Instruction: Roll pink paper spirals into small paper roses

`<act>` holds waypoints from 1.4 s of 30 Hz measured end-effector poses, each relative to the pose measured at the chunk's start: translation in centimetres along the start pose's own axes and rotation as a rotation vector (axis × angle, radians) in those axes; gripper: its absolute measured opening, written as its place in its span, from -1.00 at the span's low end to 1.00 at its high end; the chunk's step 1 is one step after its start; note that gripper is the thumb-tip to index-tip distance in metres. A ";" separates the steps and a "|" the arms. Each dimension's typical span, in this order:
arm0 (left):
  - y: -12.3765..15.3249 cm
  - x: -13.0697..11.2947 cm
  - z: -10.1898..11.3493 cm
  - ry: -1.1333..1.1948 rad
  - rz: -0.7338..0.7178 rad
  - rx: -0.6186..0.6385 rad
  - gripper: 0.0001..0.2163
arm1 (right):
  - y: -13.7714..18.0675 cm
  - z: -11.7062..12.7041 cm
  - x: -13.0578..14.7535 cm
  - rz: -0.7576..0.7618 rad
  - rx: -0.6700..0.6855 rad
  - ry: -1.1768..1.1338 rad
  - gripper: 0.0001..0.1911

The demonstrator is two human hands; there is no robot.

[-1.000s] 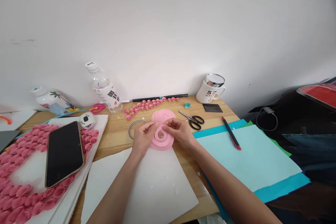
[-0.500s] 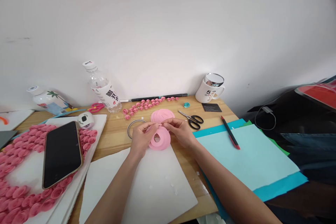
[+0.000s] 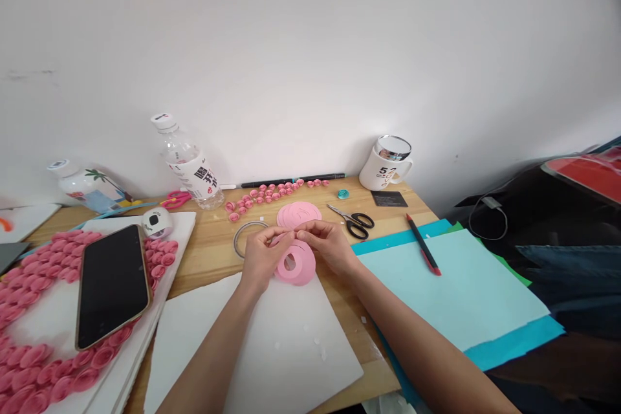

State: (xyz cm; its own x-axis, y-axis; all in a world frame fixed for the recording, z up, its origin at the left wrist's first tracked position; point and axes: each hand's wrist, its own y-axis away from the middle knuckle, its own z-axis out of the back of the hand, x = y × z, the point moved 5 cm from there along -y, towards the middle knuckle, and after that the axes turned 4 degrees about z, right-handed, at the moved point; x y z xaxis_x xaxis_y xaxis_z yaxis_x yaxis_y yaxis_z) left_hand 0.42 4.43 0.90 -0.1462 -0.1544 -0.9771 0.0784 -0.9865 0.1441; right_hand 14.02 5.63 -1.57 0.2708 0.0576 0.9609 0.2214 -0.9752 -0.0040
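Observation:
Both hands meet over the near end of the table, pinching one pink paper spiral [image 3: 301, 270] by its upper edge. My left hand [image 3: 262, 252] is closed on it from the left, and my right hand [image 3: 326, 242] from the right, fingertips nearly touching. The spiral's loops hang below the fingers, with a round gap in the middle, above a white foam sheet [image 3: 291, 343]. Exactly what the fingertips press together is hidden. Just behind the hands lies a stack of pink paper spirals [image 3: 297, 214]. Black-handled scissors [image 3: 356, 225] rest to the right of it.
Rolled pink paper flowers [image 3: 272, 193] line the back, near a teal rolled flower [image 3: 343, 194]. A bottle [image 3: 191, 165] and mug [image 3: 385, 165] stand by the wall. Left, a phone [image 3: 114, 288] lies on flower-covered board; right, a pen [image 3: 423, 246] lies on blue paper [image 3: 451, 291].
The spiral's loops hang slightly lower, and my fingertips have drawn closer together at its upper edge. The whole view has shifted slightly.

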 end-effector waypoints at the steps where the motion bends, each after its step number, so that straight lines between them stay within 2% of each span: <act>1: 0.0 0.0 0.0 -0.009 -0.001 0.000 -0.81 | 0.0 0.0 0.0 0.009 -0.008 0.014 -0.79; 8: 0.0 0.2 0.0 -0.019 0.001 0.004 -0.82 | 0.0 0.0 0.2 0.064 -0.065 0.111 -0.78; 16: -0.1 0.1 0.1 -0.008 0.005 -0.010 -0.80 | 0.0 -0.4 0.5 0.097 -0.025 0.193 -0.77; 26: -0.2 0.3 0.1 -0.008 -0.021 -0.005 -0.80 | -0.1 -0.2 -0.1 0.055 -0.045 0.110 -0.77; 31: -0.2 0.4 0.0 -0.020 -0.006 0.013 -0.82 | 0.0 -0.2 -0.1 0.041 -0.068 0.110 -0.76; 42: -0.2 0.4 0.0 -0.017 -0.005 0.013 -0.80 | 0.0 -0.4 0.0 0.061 -0.033 0.168 -0.78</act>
State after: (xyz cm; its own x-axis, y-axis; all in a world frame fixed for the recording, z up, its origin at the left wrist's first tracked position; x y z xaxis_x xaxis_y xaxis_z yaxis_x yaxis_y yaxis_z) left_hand 0.39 4.52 0.51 -0.1636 -0.1498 -0.9751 0.0645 -0.9879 0.1409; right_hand 13.69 5.57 -1.47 0.1220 -0.0359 0.9919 0.1778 -0.9824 -0.0574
